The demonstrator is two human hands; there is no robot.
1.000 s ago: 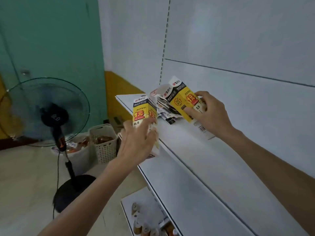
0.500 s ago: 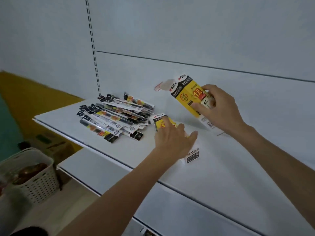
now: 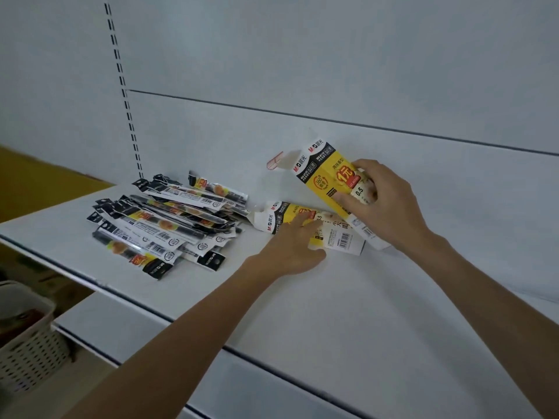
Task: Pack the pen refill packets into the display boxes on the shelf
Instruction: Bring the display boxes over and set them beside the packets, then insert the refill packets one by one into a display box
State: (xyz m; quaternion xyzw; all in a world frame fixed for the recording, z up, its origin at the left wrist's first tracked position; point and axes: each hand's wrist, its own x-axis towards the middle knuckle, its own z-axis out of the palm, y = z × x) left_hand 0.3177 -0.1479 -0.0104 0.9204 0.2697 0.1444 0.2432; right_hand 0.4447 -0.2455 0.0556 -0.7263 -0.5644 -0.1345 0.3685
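A pile of several pen refill packets (image 3: 163, 225), black, white and orange, lies on the white shelf (image 3: 302, 297) at the left. One yellow and black display box (image 3: 335, 234) lies flat on the shelf right of the pile, its open flap toward the packets. My left hand (image 3: 292, 247) rests on that box with its fingers spread over it. A second yellow display box (image 3: 323, 173) stands tilted against the back panel, open end up and to the left. My right hand (image 3: 384, 204) grips its lower part.
The white back panel (image 3: 332, 71) with a slotted upright (image 3: 121, 83) rises behind the shelf. A lower shelf (image 3: 127, 334) runs beneath. A white perforated basket (image 3: 27, 343) stands at the bottom left on the floor.
My left hand has set its box down flat on the shelf next to the packets and now rests on it. The view has swung right onto the shelf. My right hand keeps its box.
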